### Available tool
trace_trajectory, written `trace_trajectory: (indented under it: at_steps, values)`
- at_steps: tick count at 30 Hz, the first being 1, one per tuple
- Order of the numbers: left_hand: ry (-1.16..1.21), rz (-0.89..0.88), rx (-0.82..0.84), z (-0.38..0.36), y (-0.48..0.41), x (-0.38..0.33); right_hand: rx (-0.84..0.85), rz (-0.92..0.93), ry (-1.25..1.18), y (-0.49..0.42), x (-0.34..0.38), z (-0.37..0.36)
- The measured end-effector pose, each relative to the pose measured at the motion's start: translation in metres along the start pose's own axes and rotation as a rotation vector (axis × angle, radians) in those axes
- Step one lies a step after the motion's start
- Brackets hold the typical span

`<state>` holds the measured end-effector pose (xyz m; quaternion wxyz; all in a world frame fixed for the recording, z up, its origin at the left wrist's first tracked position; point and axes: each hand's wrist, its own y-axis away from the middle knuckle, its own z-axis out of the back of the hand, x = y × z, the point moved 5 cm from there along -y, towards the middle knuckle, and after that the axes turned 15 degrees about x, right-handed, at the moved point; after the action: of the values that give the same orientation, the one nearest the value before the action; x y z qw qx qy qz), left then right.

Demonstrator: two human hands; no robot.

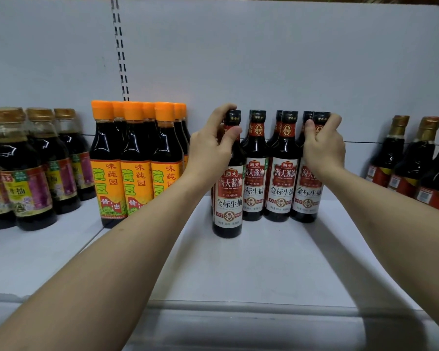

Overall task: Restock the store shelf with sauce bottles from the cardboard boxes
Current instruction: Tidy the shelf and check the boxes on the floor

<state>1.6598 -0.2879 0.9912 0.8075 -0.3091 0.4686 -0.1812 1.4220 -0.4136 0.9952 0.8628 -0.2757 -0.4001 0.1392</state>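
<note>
Shelf bay, as seen from the aisle.

- White store shelf (264, 262), with a white back panel (264, 59) and a slotted upright (121, 51).
- Row of black-capped soy sauce bottles (280, 188) with red-and-white labels, upright at mid-shelf near the back panel. More of the same stand behind.
- Front bottle (228, 198), same kind, upright at the row's left end and set forward of its neighbours.
- Left grip (211, 145): the person's bare hand, fingers and thumb curled round the front bottle's neck, just under the cap.
- End bottle (308, 191), at the right end of the row.
- Right grip (323, 145): fingers wrapped over the end bottle's cap and neck.
- Orange-capped bottles (134, 168) with yellow-orange labels, grouped just left of the row.
- Gold-capped bottles (28, 178), far left.
- Gold-foil-necked bottles (411, 158), far right, well apart from the row.
</note>
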Motion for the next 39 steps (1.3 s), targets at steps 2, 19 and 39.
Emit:
trace_trajectory:
  at_steps: [2,19,39]
  values:
    - [-0.001,-0.004,0.001,0.0,0.0,0.0,0.013,-0.006,0.006,0.001,0.002,0.001]
    - [-0.623,0.106,-0.019,0.01,0.012,-0.049,0.118,0.06,0.199,0.041,0.046,0.061]
    - [-1.271,0.423,-0.005,0.206,0.187,-0.086,0.457,0.611,0.24,0.172,0.257,-0.084]
